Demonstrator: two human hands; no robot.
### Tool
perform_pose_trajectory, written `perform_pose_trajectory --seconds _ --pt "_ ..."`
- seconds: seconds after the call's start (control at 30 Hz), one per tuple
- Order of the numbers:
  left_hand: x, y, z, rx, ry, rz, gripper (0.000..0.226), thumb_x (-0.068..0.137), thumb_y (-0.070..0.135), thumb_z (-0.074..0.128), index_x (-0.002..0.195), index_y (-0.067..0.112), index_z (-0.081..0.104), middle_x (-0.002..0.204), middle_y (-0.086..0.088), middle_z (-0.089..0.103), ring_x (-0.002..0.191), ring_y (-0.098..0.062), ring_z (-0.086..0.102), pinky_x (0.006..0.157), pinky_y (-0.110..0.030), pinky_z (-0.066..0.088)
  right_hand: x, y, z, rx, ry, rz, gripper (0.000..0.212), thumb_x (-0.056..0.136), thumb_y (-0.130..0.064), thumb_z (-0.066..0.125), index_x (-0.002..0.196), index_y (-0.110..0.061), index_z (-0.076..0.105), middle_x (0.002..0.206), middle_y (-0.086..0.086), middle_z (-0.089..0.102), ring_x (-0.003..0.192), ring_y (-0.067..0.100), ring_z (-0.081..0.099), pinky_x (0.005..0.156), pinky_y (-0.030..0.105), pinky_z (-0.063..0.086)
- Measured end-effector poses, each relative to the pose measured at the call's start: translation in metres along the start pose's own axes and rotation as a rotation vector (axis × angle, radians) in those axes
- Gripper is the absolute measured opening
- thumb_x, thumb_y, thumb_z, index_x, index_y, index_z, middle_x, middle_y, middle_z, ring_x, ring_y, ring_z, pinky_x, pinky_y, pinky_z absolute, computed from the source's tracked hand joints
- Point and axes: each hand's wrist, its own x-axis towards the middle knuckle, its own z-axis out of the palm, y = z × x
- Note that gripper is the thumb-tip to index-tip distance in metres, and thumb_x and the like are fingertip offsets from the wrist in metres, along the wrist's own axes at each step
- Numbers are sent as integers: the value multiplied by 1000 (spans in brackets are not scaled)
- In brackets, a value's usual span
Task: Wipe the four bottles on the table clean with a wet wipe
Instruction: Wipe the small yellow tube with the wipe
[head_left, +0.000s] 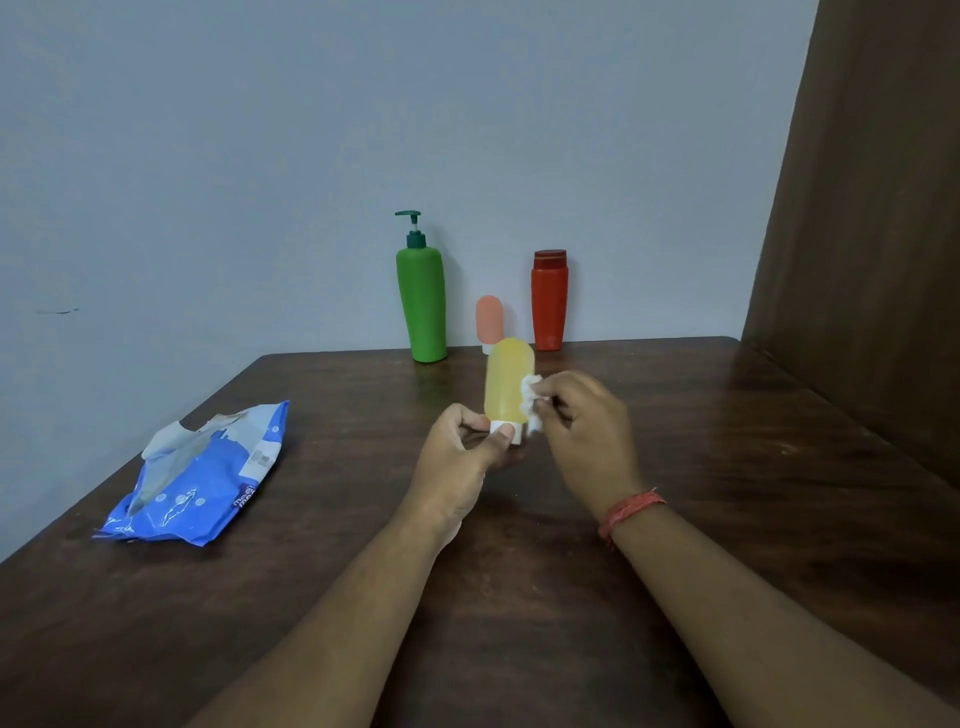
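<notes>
My left hand pinches the white cap of a small yellow bottle, which it holds cap-down above the table. My right hand pinches a crumpled white wet wipe against the bottle's right side. At the table's far edge by the wall stand a tall green pump bottle, a small pink bottle partly hidden behind the yellow one, and a red bottle.
A blue wet wipe pack, torn open, lies on the left of the dark wooden table. A brown panel rises along the right side. The grey wall stands directly behind the bottles.
</notes>
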Motion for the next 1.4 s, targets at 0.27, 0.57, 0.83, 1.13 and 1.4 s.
perform_pose_trajectory --seconds 0.27,0.57,0.83,1.13,1.4 --pt "0 1 0 43 -14 -24 17 97 6 64 94 6 46 109 -23 71 87 -33 76 93 -51 57 -5 -1 -1 191 -75 280 12 90 -15 70 100 -20 72 93 -11 70 86 -1 65 75 13 51" --pt "-4 4 3 200 -86 -46 15 99 15 62 97 9 49 107 -13 72 84 -24 76 98 -55 53 0 -1 -8 417 -51 458 14 94 -14 65 90 -25 72 88 -8 74 86 6 69 78 22 56" --pt "-5 3 1 257 -156 -69 14 100 15 60 98 11 47 110 -14 70 81 -21 74 95 -51 56 7 -1 -12 442 45 514 22 91 -12 68 87 -34 68 85 -21 71 86 -4 67 71 15 52" --pt "-2 1 -3 254 -162 -59 14 100 16 59 97 11 47 107 -14 72 80 -20 71 94 -54 55 6 1 -11 398 -25 517 11 92 -24 67 83 -24 74 87 -11 74 89 9 68 84 34 57" --pt "1 -1 -7 190 -82 -71 14 100 13 59 96 10 46 108 -17 69 79 -17 66 94 -56 53 -3 -2 -8 355 -273 488 5 88 -12 72 87 -16 69 87 -1 72 85 14 68 76 29 58"
